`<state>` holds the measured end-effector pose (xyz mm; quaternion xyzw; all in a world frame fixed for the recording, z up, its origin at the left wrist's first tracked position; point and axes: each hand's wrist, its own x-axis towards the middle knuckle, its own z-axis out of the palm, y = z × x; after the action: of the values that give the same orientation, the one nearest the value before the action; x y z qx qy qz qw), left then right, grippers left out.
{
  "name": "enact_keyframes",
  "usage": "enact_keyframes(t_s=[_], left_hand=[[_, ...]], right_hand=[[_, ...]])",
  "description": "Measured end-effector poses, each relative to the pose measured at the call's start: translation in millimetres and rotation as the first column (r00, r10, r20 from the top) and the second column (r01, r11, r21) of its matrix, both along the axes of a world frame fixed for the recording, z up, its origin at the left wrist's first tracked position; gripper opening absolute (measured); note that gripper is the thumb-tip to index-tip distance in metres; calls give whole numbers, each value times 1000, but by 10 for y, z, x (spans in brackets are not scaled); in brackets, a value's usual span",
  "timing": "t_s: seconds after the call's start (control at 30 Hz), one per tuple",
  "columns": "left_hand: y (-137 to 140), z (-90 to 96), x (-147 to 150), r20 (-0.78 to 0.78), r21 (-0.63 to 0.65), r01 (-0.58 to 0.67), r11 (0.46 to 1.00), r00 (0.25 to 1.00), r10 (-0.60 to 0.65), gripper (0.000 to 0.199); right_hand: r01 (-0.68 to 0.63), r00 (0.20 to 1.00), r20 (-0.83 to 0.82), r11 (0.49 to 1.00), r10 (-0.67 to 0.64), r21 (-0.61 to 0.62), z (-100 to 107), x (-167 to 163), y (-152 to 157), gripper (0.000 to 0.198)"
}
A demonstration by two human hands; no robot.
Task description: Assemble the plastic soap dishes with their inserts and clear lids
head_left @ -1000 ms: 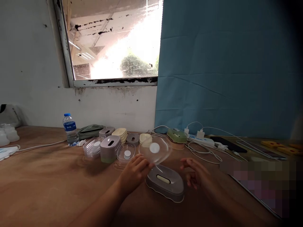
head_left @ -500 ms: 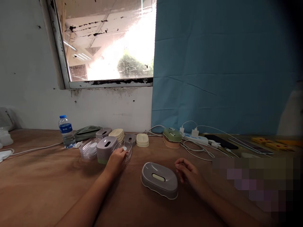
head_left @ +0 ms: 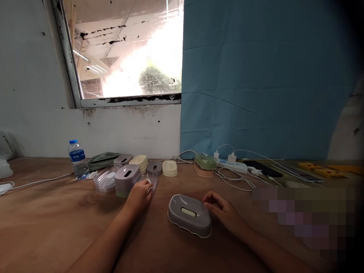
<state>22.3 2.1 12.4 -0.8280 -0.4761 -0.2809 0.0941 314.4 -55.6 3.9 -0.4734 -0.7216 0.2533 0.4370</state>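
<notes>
The grey box (head_left: 190,221) stands on the surface (head_left: 159,235), somewhat right of the middle, with a pale bar showing in its oval slot. Taking this box as the centre of a clock, the right hand (head_left: 223,210) is at 2 o'clock; its grip is loosely bent, the fingertips by the box rim, and I cannot tell whether they press it. At 10 o'clock the left hand (head_left: 140,195) rests over the clear lids (head_left: 154,179); its grip is curled around the white knob, but I cannot tell how firmly it closes. The lilac container (head_left: 127,181) is further toward 10 o'clock, just beside those lids. The cream stack (head_left: 170,168) is at 11 o'clock, and the green box (head_left: 205,161) is between 12 and 1 o'clock, upon an orange-brown one.
</notes>
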Motion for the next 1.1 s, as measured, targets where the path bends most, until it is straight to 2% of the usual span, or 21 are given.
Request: enact_keyframes(t_s=[0.1, 0.2, 0.27, 0.33, 0.43, 0.5, 0.67, 0.9, 1.1], left_hand=[[-5, -7, 16, 47, 69, 40, 997, 998, -44, 26], [-88, 17, 97, 84, 104, 189, 976, 977, -198, 29], [-190, 48, 180, 87, 50, 328, 943, 940, -331, 33], [-299, 76, 261, 87, -50, 442, 896, 895, -437, 37], [-401, 82, 342, 91, -179, 534, 826, 845, -527, 50], [-402, 53, 361, 96, -214, 573, 791, 819, -566, 49], [-291, -46, 341, 181, -210, 631, 747, 776, -604, 29], [-273, -51, 317, 336, -203, 662, 721, 739, -584, 29], [-284, -20, 327, 392, -185, 674, 715, 718, -575, 28]], right_hand=[[-109, 991, 83, 994, 107, 14, 9, -1, -39, 24], [-184, 964, 193, 983, 181, -3, 11, -26, -98, 57], [-170, 952, 251, 984, 176, -43, 11, -53, -133, 72], [-168, 945, 271, 982, 185, -85, 14, -82, -152, 77], [-188, 950, 238, 979, 201, -74, 22, -110, -155, 77], [-182, 964, 191, 983, 185, -34, 19, -113, -146, 76], [-161, 980, 119, 987, 161, -8, -26, -79, -119, 82], [-254, 965, 63, 967, 254, -10, -32, -45, -114, 82], [-291, 956, -38, 956, 290, -28, -63, -35, -94, 84]])
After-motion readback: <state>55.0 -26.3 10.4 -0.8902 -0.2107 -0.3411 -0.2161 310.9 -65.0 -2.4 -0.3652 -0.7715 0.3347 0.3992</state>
